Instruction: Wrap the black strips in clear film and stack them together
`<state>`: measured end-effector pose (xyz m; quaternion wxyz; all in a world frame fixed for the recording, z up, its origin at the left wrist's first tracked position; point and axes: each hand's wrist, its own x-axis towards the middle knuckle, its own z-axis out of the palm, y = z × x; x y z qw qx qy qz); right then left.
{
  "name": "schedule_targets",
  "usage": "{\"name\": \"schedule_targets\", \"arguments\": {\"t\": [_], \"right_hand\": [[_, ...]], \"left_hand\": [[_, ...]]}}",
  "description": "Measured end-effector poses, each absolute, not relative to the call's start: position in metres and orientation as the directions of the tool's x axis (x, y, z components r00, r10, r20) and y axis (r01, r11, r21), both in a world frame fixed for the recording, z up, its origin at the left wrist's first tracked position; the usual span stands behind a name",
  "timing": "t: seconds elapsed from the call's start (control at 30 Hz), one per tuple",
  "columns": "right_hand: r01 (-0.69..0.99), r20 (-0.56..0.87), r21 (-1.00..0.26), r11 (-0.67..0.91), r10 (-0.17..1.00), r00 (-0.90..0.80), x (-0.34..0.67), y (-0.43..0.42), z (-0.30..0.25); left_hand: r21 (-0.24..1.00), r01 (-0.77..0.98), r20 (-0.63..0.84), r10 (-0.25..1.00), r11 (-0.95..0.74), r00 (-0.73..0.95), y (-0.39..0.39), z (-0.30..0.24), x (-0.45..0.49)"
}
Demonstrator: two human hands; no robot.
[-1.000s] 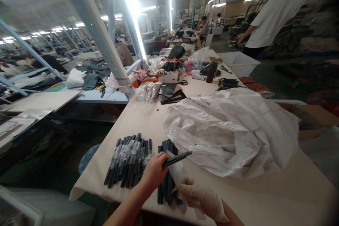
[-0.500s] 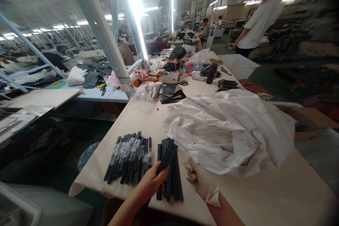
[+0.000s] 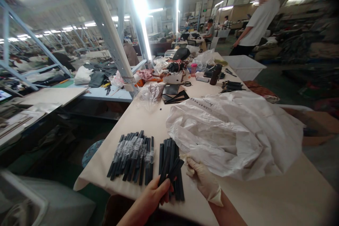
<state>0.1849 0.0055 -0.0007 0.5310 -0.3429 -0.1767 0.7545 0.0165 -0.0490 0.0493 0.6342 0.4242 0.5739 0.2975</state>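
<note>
My bare left hand (image 3: 156,192) is closed around a few flat black strips (image 3: 174,170), which fan apart at their upper ends. Under and behind them lies a loose pile of similar black strips (image 3: 179,187) on the table. My right hand (image 3: 203,180), in a pale glove, is closed just right of that pile, fingers curled together. Something pale sticks out at its fingertips; whether it is glove or a held piece I cannot make out. To the left lie several black strip bundles (image 3: 132,152) wrapped in clear plastic bands.
A large white plastic bag (image 3: 238,130) with handwriting covers the table's right middle. Behind it are scissors (image 3: 186,83), a dark bottle (image 3: 215,74), a pink cup (image 3: 194,69) and a clear bag (image 3: 150,93). A slanted metal post (image 3: 106,31) rises at left. A person (image 3: 261,21) stands beyond the table.
The strips in my left hand have spread into a fan, and the hand has dropped slightly lower. My right hand has hardly moved. The camera view has shifted a little.
</note>
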Motion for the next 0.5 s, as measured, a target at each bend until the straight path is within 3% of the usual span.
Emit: {"name": "schedule_targets", "arguments": {"t": [0.13, 0.3, 0.5], "right_hand": [[-0.658, -0.325, -0.653, -0.374, 0.924, -0.202, 0.191, 0.002, -0.001], [-0.696, -0.322, -0.650, -0.305, 0.940, -0.112, 0.196, 0.003, -0.007], [-0.677, -0.315, -0.651, -0.343, 0.934, -0.171, 0.197, 0.000, -0.001]], "left_hand": [[0.830, -0.001, -0.553, 0.821, 0.558, 0.142, -0.048, 0.045, 0.018], [0.861, 0.088, -0.508, 0.849, 0.500, 0.142, -0.047, 0.044, 0.027], [0.837, 0.093, -0.544, 0.807, 0.539, 0.229, -0.042, 0.047, 0.029]]}}
